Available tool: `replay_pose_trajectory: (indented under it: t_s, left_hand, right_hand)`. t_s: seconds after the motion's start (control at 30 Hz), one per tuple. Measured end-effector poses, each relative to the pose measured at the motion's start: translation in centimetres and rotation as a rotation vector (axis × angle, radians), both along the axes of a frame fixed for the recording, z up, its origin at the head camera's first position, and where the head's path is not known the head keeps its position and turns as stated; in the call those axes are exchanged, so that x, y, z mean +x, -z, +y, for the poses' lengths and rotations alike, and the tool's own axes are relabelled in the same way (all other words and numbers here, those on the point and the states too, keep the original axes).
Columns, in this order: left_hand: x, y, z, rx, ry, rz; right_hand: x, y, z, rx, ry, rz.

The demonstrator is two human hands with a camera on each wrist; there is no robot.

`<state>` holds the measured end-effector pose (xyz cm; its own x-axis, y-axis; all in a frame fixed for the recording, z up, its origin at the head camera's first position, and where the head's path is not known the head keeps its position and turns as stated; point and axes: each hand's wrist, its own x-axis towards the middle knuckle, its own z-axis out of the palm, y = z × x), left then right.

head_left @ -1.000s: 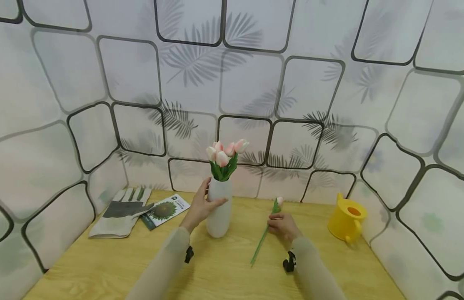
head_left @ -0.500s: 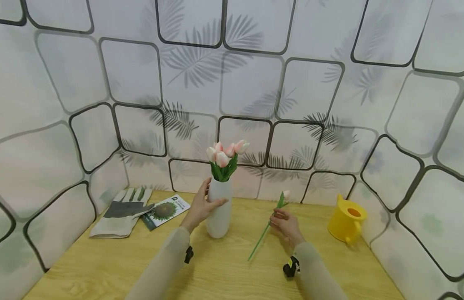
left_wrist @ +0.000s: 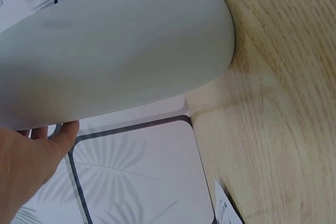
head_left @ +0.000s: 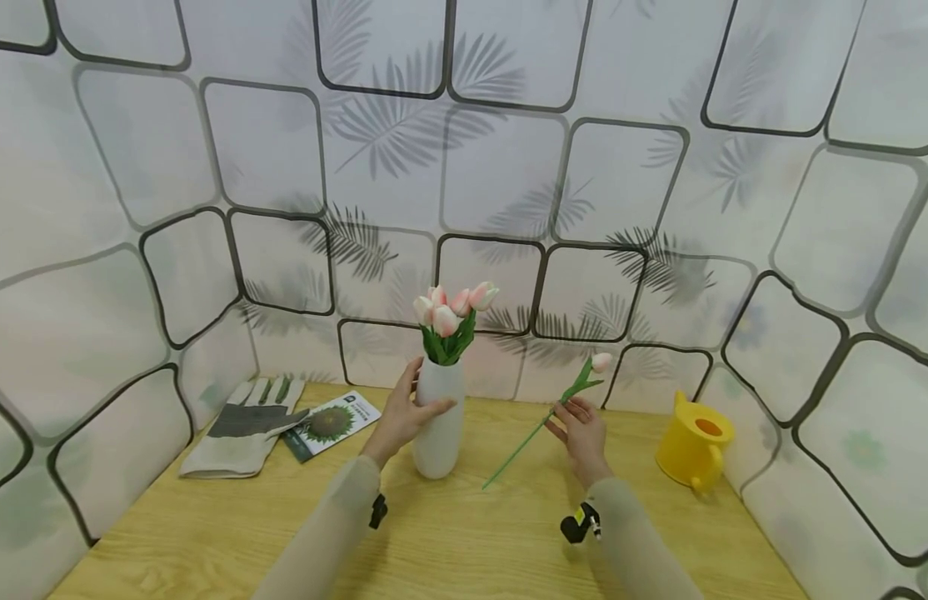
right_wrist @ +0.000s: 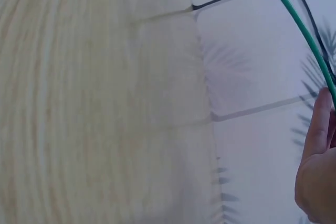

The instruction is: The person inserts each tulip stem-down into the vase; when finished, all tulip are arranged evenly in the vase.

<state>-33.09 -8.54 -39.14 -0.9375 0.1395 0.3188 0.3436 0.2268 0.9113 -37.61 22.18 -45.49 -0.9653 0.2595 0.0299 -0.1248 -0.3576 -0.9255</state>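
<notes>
A white vase [head_left: 440, 421] stands upright on the table, holding several pink-and-white tulips [head_left: 445, 320] with green leaves. My left hand [head_left: 404, 417] grips its left side, thumb across the front; the left wrist view shows the vase [left_wrist: 121, 51] large, with the hand [left_wrist: 26, 166] at its lower left. To the right, my right hand [head_left: 584, 437] pinches a single tulip [head_left: 582, 383] by its green stem. The bloom points up and right, and the stem's end slants down toward the left, in front of the vase. In the right wrist view the stem [right_wrist: 299, 22] passes the fingertips.
A yellow watering can [head_left: 695, 440] stands at the right. On the left lie a pair of grey-and-white gloves [head_left: 242, 425] and a seed packet [head_left: 332, 423] with a sunflower-like picture. Patterned fabric walls [head_left: 501, 167] enclose the wooden table [head_left: 464, 542] at the back and sides.
My right hand has raised the single tulip and tilted it, its bloom moving up and right and its stem end swinging left. The left hand and vase have stayed put.
</notes>
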Motion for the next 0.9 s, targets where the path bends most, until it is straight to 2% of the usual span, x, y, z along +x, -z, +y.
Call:
replay_pose_trajectory:
  t_s: [0.3,0.47,0.7,0.9]
  left_hand:
    - [0.3,-0.2,-0.1,0.005,0.007,-0.004]
    - [0.1,-0.1,-0.1,-0.010,0.002,-0.006]
    - [-2.5,2.3,-0.1,0.010,-0.022,-0.010]
    - [-2.4,2.6,-0.2,0.024,-0.027,0.001]
  right_hand:
    - [0.1,-2.8,-0.5,-0.113,-0.040,0.045]
    - [-0.1,-4.7,-0.6,-0.195,0.023,0.064]
    - [-0.4,-6.7,-1.0,-0.258,0.111,0.095]
    - [-0.4,-8.1,-1.4,-0.288,0.140,0.148]
